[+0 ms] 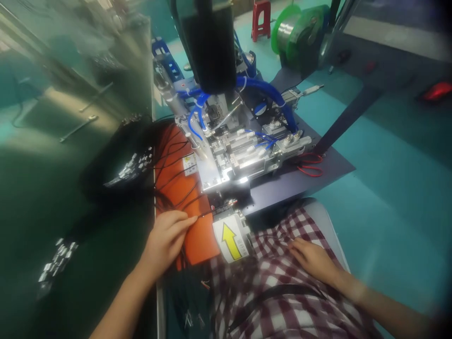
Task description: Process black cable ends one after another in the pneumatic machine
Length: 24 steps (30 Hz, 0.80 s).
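My left hand (165, 241) pinches a thin black cable (205, 213) between thumb and fingertips, above an orange plate (199, 238). The cable runs right along a small slotted holder (222, 209) at the front of a metal machine (243, 157). Reddish wire tips (233, 202) show at its end, below a bright lamp spot. Just under the holder is a white label with a yellow arrow (231, 240). My right hand (312, 259) rests on the checkered apron (282, 294) over my lap, fingers loosely stretched out, holding nothing visible.
Bundled black cables with shiny connectors (132, 165) lie blurred on the dark table to the left, with another connector cluster (58, 261) nearer. Blue air hoses (264, 87) arch over the machine. A green spool (286, 30) and red stool (261, 21) stand behind.
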Tool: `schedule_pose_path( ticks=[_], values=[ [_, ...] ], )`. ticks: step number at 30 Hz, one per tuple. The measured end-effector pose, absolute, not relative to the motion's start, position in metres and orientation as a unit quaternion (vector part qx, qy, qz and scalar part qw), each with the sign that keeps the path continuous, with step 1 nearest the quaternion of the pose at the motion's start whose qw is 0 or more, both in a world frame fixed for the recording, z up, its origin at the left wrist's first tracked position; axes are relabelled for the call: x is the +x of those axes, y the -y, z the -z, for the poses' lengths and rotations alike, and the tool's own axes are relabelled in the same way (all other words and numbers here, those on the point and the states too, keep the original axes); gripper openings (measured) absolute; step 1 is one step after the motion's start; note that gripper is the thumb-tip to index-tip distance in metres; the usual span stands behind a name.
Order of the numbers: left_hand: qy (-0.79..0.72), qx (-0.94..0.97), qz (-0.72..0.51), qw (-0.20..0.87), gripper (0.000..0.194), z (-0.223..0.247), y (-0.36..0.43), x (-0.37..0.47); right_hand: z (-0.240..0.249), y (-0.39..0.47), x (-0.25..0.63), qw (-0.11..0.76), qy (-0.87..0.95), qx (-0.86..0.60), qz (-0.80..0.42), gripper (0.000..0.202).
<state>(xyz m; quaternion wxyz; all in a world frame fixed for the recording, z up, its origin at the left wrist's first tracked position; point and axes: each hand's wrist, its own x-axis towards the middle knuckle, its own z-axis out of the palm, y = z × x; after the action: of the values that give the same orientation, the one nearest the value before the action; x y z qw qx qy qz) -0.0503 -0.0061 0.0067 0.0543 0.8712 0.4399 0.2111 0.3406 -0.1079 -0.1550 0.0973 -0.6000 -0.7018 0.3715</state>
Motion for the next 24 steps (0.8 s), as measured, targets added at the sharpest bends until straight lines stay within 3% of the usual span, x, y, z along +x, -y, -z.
schedule_pose_path(
  ticks=[7, 13, 16, 24],
  values=[
    [-0.433, 0.873, -0.219, 0.048, 0.027, -0.008, 0.006, -0.048, 0.144, 0.106, 0.339, 0.168, 0.653, -0.616, -0.407, 0.028],
    [-0.43, 0.873, -0.224, 0.053, 0.028, -0.007, 0.006, -0.049, 0.06, 0.04, 0.282, 0.289, 0.552, -0.55, -0.556, 0.033],
    [-0.436, 0.87, -0.223, 0.057, 0.029, -0.005, 0.006, -0.051, 0.034, 0.002, 0.248, 0.327, 0.543, -0.518, -0.575, 0.033],
    [-0.421, 0.881, -0.211, 0.052, 0.034, -0.002, 0.006, -0.054, 0.033, -0.024, 0.217, 0.359, 0.522, -0.495, -0.595, 0.023]
  ],
)
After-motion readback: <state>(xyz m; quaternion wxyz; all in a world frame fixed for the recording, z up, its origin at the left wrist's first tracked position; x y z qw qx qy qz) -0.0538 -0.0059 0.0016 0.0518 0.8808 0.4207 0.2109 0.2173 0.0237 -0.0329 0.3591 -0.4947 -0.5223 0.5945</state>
